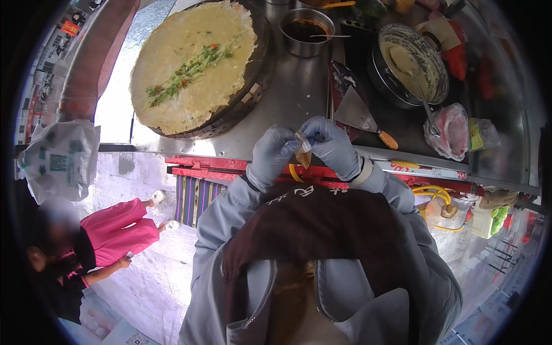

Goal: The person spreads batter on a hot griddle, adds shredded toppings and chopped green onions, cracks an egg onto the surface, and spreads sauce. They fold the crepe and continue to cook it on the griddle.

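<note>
Both my hands wear pale gloves and meet at the counter's front edge. Between them is a small clear plastic bag (304,155) with something brown inside, its neck pinched by my left hand (274,151) and my right hand (330,144). Up and to the left, a large thin crepe (189,103) lies on a round griddle (258,73), with a strip of chopped greens and red bits (189,75) across it. A scraper with a wooden handle (355,112) rests on the dark surface right of my hands. Behind it, a bowl of pale batter (409,64) holds a metal ladle (424,101).
A steel pot of dark red sauce (306,32) with a spoon stands behind the counter's middle. A crumpled pink-and-clear plastic bag (448,129) lies at the right. A white plastic bag (64,159) hangs at the left. A person in pink trousers (120,233) stands at the lower left.
</note>
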Demonstrator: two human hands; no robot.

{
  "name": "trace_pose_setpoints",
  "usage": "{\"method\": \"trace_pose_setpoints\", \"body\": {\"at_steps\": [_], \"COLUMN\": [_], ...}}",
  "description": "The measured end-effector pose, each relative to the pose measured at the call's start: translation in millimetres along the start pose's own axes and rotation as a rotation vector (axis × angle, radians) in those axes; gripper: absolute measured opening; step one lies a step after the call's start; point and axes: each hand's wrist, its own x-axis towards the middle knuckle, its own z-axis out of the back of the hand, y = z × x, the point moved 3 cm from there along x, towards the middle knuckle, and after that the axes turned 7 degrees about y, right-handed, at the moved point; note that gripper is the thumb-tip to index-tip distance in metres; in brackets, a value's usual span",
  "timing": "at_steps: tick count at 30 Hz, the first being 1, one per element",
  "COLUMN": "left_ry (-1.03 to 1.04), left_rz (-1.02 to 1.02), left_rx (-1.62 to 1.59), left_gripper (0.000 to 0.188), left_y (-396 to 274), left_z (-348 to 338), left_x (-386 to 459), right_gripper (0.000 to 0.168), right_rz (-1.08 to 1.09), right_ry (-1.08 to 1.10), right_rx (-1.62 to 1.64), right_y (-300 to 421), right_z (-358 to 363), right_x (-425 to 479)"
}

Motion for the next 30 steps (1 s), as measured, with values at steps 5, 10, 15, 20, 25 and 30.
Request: {"method": "trace_pose_setpoints", "body": {"at_steps": [5,10,15,20,25,30], "left_ry": [0.057,0.253,0.165,0.061,-0.012,0.113], "left_rz": [-0.059,0.154,0.222,0.34,0.497,0.236], "left_rx": [0.074,0.139,0.026,-0.175,-0.551,-0.1], "left_gripper": [0.01,0.008,0.004,0.007,0.009,0.029], "left_y": [-10.0,-9.1,-29.6,-36.2,-15.7,-37.4], "left_z": [-1.2,-2.1,-7.9,-11.8,-9.2,1.8], "left_x": [5.4,4.1,5.6,-1.6,-23.0,-6.0], "right_gripper": [0.025,0.024,0.016,0.014,0.013,0.016], "right_rz": [-0.082,-0.034,0.239,0.219,-0.008,-0.181], "right_ry": [0.09,0.155,-0.048,-0.122,0.069,0.153], "right_rx": [-0.339,-0.674,-0.777,-0.619,-0.383,-0.266], "right_y": [20.8,16.8,10.3,10.2,2.8,3.6], "right_z": [3.6,7.6,6.6,1.9,5.2,12.0], "right_x": [4.7,4.4,-1.4,-9.0,-21.7,-18.7]}}
